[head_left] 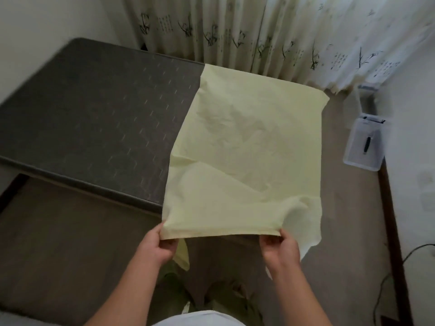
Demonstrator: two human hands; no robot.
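Both bare forearms reach forward from the near edge of the view, wrists level and roughly parallel. The left hand (157, 247) pinches the near left corner of a pale yellow cloth (247, 147), thumb on top and fingers curled beneath the hem. The right hand (281, 249) grips the near right end of the same hem in the same way, so the edge is stretched taut between the two hands.

The single cloth spreads away from the hands toward the far side, its far part lying over the right end of one dark grey mattress (94, 109); loose folds hang down beside each hand. One patterned curtain (270, 31) hangs at the far side. On the floor at the right stands one clear plastic box (353, 156) holding one dark pen-like item (367, 145).
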